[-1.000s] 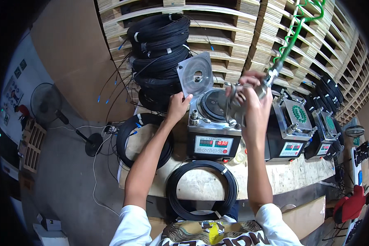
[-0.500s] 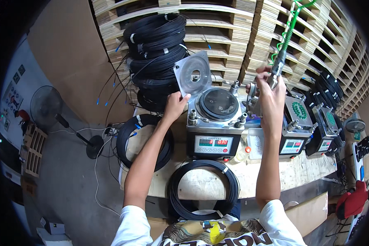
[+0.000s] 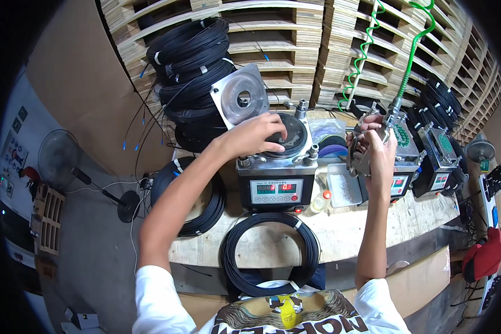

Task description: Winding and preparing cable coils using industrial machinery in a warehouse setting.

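Observation:
A metal-framed machine [image 3: 278,167] with a digital panel stands on the bench before me. Its top carries a dark round pad [image 3: 296,133], and a metal plate with a central hole [image 3: 242,96] is tilted up behind its left side. My left hand [image 3: 261,135] reaches over the pad with thumb and fingers apart and curved. Whether the fingertips press on it I cannot tell. To the right, my right hand [image 3: 379,146] is wrapped round an air gun [image 3: 394,113] on a green hose [image 3: 411,61]. A greyish metal piece [image 3: 357,158] shows beside those fingers, partly hidden.
Black cable coils [image 3: 192,72] are stacked at the back left; another coil [image 3: 228,250] lies at the bench's front edge. A small bottle with an orange cap [image 3: 319,202] and a clear tray [image 3: 344,186] sit right of the machine. Two similar machines [image 3: 441,156] stand farther right.
My left hand has left the edge of the raised plate and moved right, over the pad. My right hand, with the air gun, has come down slightly. The whole view has shifted a little.

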`<state>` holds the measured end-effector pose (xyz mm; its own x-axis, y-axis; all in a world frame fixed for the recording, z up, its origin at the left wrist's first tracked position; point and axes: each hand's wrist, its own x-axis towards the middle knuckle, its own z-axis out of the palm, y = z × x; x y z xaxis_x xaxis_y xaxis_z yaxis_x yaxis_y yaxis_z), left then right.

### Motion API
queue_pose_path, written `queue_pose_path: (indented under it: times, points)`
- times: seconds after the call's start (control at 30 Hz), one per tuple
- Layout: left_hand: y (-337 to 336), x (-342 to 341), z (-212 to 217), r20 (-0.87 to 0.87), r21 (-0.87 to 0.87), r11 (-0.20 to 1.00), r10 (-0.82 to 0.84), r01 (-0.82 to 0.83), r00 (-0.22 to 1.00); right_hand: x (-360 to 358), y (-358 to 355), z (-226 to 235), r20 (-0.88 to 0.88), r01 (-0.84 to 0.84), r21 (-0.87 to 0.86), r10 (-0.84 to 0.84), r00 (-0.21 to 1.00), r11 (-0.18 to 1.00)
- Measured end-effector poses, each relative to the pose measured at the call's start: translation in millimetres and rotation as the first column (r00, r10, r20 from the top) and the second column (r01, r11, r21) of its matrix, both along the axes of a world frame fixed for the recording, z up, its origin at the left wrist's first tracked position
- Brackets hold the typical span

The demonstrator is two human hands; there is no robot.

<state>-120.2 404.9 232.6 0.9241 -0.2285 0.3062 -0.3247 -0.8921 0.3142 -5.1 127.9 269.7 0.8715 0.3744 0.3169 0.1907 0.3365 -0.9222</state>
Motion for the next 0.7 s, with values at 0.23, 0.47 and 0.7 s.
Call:
queue_pose_path:
  times: [0.23,0.47,0.7]
  points:
    - [8.5,25.3,2.1,-0.08,0.451,0.875,-0.16,0.179,0.984,-4.1,-24.4,-17.9,-0.075,-0.05,0.007,0.051,0.996,0.999]
    - [-11.3,12.7,6.1,0.103,0.731,0.675,-0.255,0.101,0.961,-26.3,-20.4,-12.4,-0.093,-0.097,0.122,0.109,0.99,0.988]
    - [-16.1,-13.3,2.2,0.167,0.067,0.961,0.255,-0.269,0.952,-48.1,17.2,15.2,0.027,-0.058,0.171,0.054,0.998,0.984]
